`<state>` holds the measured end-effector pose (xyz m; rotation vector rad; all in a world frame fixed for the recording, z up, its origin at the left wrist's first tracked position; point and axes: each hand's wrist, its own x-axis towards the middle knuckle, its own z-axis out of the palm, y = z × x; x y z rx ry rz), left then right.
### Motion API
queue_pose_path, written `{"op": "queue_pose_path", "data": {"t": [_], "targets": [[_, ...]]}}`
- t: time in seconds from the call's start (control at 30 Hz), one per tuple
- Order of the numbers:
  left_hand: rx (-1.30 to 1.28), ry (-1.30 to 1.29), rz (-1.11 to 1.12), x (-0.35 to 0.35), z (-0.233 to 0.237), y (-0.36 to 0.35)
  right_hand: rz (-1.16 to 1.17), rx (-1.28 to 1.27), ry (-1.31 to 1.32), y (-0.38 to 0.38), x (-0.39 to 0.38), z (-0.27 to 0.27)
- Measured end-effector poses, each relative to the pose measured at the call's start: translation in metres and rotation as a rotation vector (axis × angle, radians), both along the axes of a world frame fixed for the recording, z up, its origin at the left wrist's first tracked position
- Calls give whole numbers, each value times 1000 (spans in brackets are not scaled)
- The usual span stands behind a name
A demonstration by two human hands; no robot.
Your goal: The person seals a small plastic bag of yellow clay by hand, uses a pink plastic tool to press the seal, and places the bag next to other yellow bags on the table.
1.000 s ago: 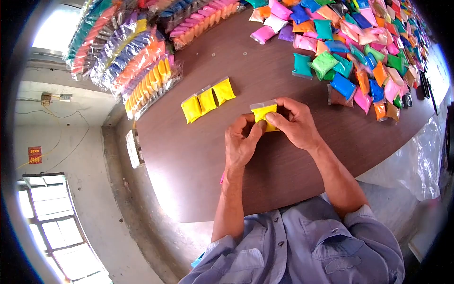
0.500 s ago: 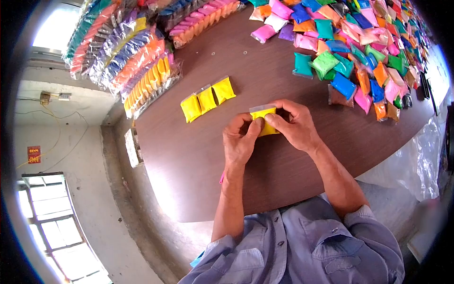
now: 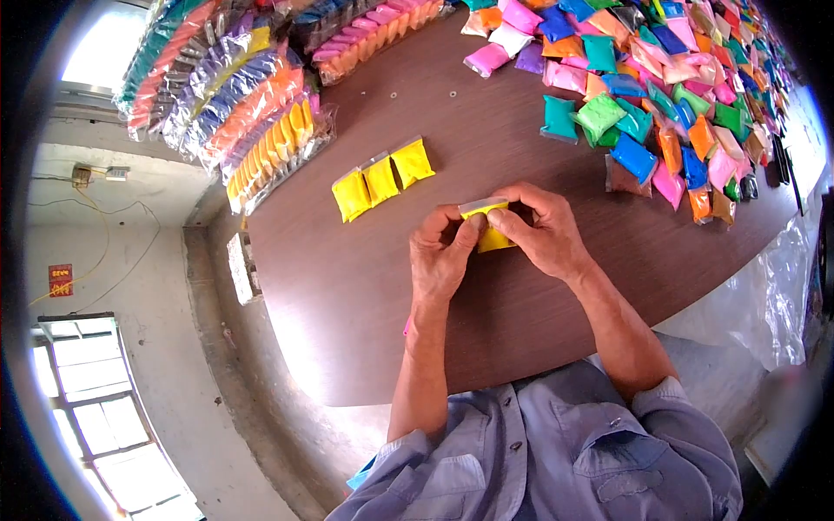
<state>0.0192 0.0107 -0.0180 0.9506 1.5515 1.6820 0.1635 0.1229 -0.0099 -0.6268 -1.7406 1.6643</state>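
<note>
A small yellow packet [image 3: 496,240] with a clear top strip is pinched between both of my hands, just above the brown table. My left hand [image 3: 441,253] grips its left side, thumb on the front face. My right hand [image 3: 547,233] holds the right side, thumb also pressed on the front, near the other thumb. The fingers behind the packet are partly hidden. Three more yellow packets [image 3: 380,181] lie side by side in a slightly slanted row on the table, beyond my left hand.
A large heap of mixed-colour packets [image 3: 660,95] covers the table's far right. Clear bags of packets lined up in rows [image 3: 269,143] stand at the far left, with pink and orange rows [image 3: 378,39] beside them. A clear plastic sheet [image 3: 764,295] hangs by the right edge.
The held packet's top strip tilts a little more and the thumbs sit slightly differently on it. Both hands stay in nearly the same place.
</note>
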Motion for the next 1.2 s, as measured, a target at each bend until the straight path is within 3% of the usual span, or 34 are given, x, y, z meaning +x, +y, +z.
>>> {"op": "queue_pose_path", "data": {"t": [0.17, 0.27, 0.5, 0.6, 0.7, 0.77, 0.97, 1.2], "targets": [[-116, 30, 42, 9, 19, 3, -7, -25, -10, 1, 1, 0], [-134, 84, -39, 4, 17, 3, -26, -24, 4, 1, 0, -4], [-77, 146, -2, -1, 4, 0, 25, -69, -16, 1, -1, 0], [-68, 8, -9, 5, 12, 4, 15, -68, 13, 3, 1, -1], [-124, 44, 3, 8, 28, 4, -27, -86, 74, 6, 0, -9], [-299, 202, -113, 2, 34, 1, -21, -63, 52, 6, 1, -5], [-112, 36, -6, 1, 9, 0, 32, -51, 16, 2, 0, 3], [-197, 66, -36, 3, 23, 2, 17, -78, 28, 6, 2, -1]]}}
